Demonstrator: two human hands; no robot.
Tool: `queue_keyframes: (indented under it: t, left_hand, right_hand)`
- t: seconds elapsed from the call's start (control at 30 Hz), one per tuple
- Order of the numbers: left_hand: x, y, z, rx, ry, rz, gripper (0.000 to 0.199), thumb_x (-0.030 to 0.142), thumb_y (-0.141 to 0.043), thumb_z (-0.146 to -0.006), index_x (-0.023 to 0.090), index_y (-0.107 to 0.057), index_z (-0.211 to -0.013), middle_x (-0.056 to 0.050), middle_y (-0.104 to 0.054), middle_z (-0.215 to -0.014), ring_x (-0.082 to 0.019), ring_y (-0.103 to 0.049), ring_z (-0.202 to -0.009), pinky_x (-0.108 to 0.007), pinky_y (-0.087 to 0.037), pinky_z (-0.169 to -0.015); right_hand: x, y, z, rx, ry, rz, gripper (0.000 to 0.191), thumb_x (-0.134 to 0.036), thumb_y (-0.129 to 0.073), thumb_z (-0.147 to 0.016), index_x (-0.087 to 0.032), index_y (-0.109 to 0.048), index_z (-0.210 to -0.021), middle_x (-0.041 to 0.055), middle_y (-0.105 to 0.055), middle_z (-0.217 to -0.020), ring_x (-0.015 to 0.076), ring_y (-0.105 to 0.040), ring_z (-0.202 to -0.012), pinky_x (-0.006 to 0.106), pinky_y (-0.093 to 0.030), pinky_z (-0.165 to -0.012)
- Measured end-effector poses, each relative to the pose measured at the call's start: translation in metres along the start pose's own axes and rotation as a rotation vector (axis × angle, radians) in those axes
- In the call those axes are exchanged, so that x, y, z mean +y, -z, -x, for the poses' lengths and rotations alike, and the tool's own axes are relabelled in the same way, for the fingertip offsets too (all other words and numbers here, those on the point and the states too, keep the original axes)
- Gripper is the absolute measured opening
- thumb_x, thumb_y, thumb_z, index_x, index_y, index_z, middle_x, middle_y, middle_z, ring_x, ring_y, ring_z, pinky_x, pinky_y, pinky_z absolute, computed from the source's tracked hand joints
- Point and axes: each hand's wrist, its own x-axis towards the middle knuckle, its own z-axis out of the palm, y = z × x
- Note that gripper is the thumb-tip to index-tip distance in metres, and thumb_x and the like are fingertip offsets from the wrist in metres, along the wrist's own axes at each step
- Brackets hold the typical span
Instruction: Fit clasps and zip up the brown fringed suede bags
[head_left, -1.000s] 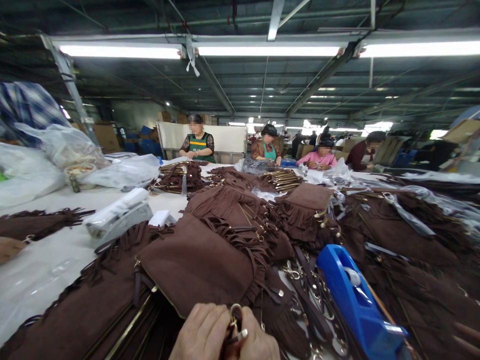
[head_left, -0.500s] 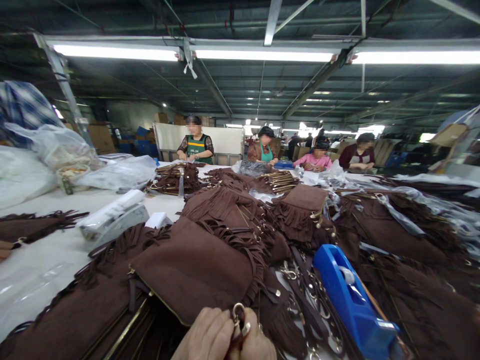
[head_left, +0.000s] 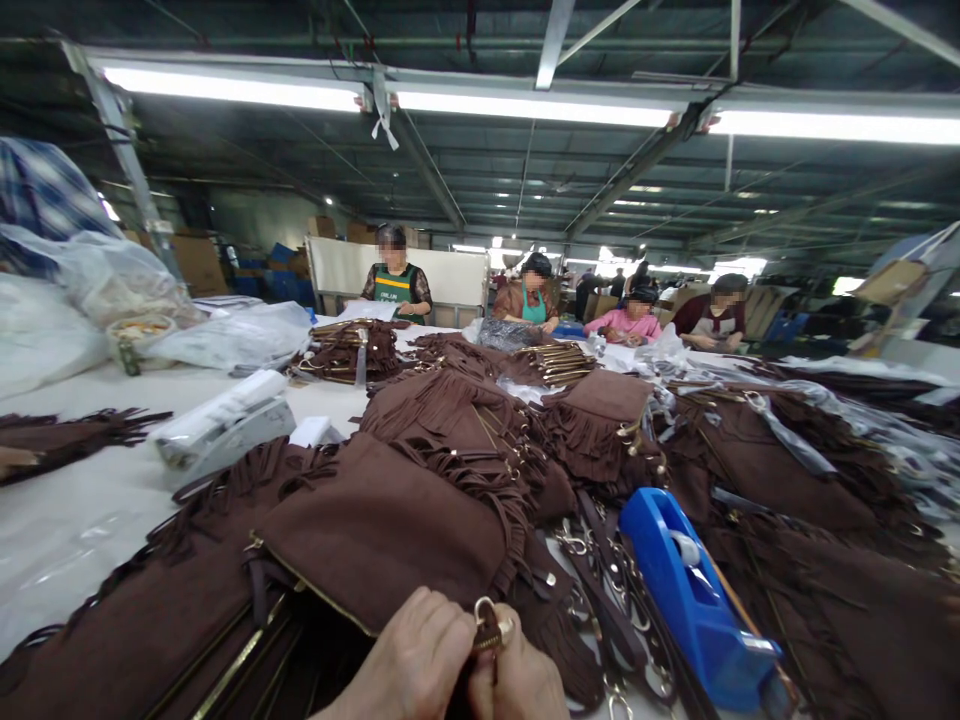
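At the bottom centre my left hand (head_left: pixel 421 650) is closed, its fingers pinching one side of a small brown suede end with zip teeth (head_left: pixel 487 638). My right hand (head_left: pixel 521 668) is closed on the other side of it, thumb and fingers pressed together. A gold metal ring (head_left: pixel 486 608) sticks up between the two hands. This end appears to be the corner of a brown bag, most of which is hidden under my hands. Just beyond lies a flat brown suede bag (head_left: pixel 382 530) with a gold zip edge and fringe.
A blue tape dispenser (head_left: pixel 694 600) stands at the right, beside brown straps with metal clasps (head_left: pixel 600 570). Piled fringed bags (head_left: pixel 450 410) fill the middle. A plastic-wrapped white packet (head_left: pixel 225 420) lies at left. Several co-workers sit across the table, one in a green apron (head_left: pixel 391 290).
My hands have shifted slightly right and turned the held end, so its zip teeth show more. Across the table, a co-worker now has a white sheet at hand.
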Motion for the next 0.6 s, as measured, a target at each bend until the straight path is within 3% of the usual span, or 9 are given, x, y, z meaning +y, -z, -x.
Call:
queue_keyframes:
  t: [0.1,0.2,0.4,0.53,0.6]
  left_hand:
    - [-0.003,0.008,-0.005,-0.044,0.036,0.004,0.024,0.006,-0.03,-0.085,0.015,-0.051,-0.079,-0.003,-0.051,-0.064,-0.015,-0.045,-0.056,-0.026,-0.036,-0.052]
    - [0.002,0.016,-0.012,-0.039,0.129,0.034,0.022,0.003,-0.034,-0.084,0.015,-0.051,-0.078,-0.002,-0.053,-0.064,-0.014,-0.047,-0.057,-0.025,-0.038,-0.053]
    - [0.01,0.011,-0.009,-0.071,0.131,0.076,0.02,0.002,-0.037,-0.082,0.015,-0.052,-0.085,-0.004,-0.056,-0.068,-0.015,-0.05,-0.06,-0.026,-0.041,-0.056]
    - [0.007,-0.002,0.003,0.13,0.033,0.005,0.024,0.004,-0.032,-0.084,0.012,-0.054,-0.09,-0.005,-0.058,-0.067,-0.014,-0.049,-0.056,-0.027,-0.04,-0.052]
    - [0.006,-0.008,0.008,0.207,0.011,-0.075,0.025,0.004,-0.034,-0.084,0.01,-0.056,-0.094,-0.007,-0.063,-0.073,-0.016,-0.054,-0.063,-0.029,-0.044,-0.06]
  right_hand:
    - [0.002,-0.002,0.004,-0.01,-0.036,0.015,0.024,-0.011,-0.031,-0.078,-0.018,-0.053,-0.085,0.0025,-0.066,-0.057,0.0208,-0.064,-0.046,0.024,-0.043,-0.043]
    - [-0.003,-0.006,0.007,0.061,-0.094,0.044,0.023,-0.013,-0.032,-0.082,-0.016,-0.053,-0.09,0.0054,-0.069,-0.061,0.0203,-0.065,-0.047,0.023,-0.043,-0.044]
    - [-0.013,-0.008,0.005,0.093,-0.224,-0.039,0.039,-0.033,-0.017,-0.093,-0.019,-0.052,-0.086,0.0046,-0.065,-0.052,0.0221,-0.065,-0.047,0.026,-0.04,-0.043]
    - [-0.01,-0.01,0.003,0.069,-0.281,-0.222,0.051,-0.049,-0.007,-0.092,-0.021,-0.049,-0.082,0.0043,-0.063,-0.052,0.0238,-0.063,-0.046,0.029,-0.035,-0.043]
    - [-0.004,-0.007,0.001,0.063,-0.32,-0.402,0.048,-0.05,-0.012,-0.092,-0.021,-0.049,-0.081,0.0028,-0.062,-0.054,0.0206,-0.061,-0.047,0.027,-0.037,-0.046]
